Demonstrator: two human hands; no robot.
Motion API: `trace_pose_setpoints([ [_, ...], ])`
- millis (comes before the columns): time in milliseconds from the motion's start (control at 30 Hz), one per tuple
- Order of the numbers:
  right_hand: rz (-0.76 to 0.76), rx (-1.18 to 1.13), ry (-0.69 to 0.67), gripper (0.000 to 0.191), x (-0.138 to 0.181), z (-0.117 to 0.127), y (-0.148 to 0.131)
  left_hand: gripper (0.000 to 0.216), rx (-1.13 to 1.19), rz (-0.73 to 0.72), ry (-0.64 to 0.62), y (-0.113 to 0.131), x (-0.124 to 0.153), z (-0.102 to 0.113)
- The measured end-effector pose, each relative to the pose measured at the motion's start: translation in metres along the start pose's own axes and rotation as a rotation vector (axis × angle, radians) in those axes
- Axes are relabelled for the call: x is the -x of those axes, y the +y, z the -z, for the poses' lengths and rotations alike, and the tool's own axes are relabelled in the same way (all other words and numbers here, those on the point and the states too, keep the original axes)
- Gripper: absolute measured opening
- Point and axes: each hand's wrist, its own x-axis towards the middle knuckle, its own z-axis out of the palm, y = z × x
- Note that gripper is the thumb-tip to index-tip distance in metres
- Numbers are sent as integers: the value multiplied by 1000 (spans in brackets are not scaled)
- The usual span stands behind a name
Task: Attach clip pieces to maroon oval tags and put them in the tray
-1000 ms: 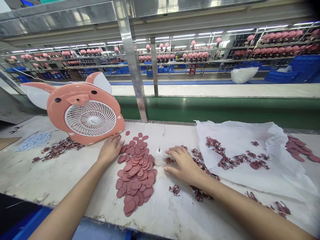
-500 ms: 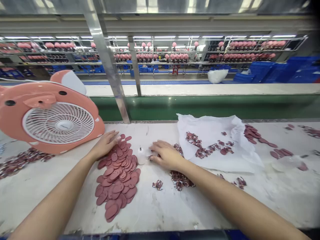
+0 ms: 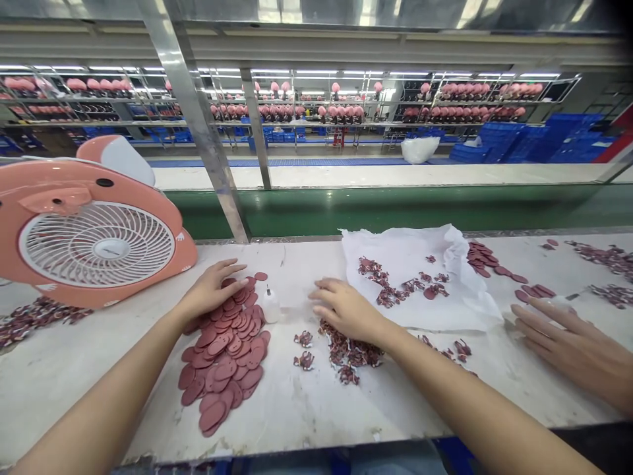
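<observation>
A heap of dark red oval pieces (image 3: 225,363), some with small holes, lies on the white tabletop. Over its far left part rests my left hand (image 3: 215,290), fingers apart and touching the ovals. My right hand (image 3: 349,309) is spread low above a pile of small brownish-red pieces (image 3: 351,353) with light bits, partly covering it. Two of these small pieces (image 3: 303,360) lie loose to the pile's left. Between my hands stands a small white bottle (image 3: 270,307) with a thin metal tip; neither hand touches it.
An orange animal-shaped fan (image 3: 103,227) stands at left beside more small pieces (image 3: 37,320). White sheeting (image 3: 410,310) with scattered pieces lies beyond my right hand. A co-worker's hand (image 3: 573,343) is at right, near more ovals (image 3: 534,291). A metal post (image 3: 208,138) rises behind the table.
My right hand has shifted slightly right, away from the bottle, and a second loose small piece shows beside the pile. A co-worker's hand has come in from the right. The view has turned slightly right.
</observation>
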Motion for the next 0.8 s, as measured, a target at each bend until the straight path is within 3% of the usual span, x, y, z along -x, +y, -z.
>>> trace_pose_setpoints([
  [167,-41,37,-44,30,-9,-1,15,48,0,-137,-171,30,-19,-7],
  [267,-20,15,-85,28,11,3,7,44,7,-168,-258,38,-9,-9],
  [367,-28,-21,-110,28,33,7,-3,45,7,-171,-264,42,10,-8],
  [533,-66,-57,-125,33,56,7,-16,43,3,-154,-188,40,32,-7],
  [800,-88,-83,-67,41,78,6,-32,39,14,-64,84,34,69,7],
])
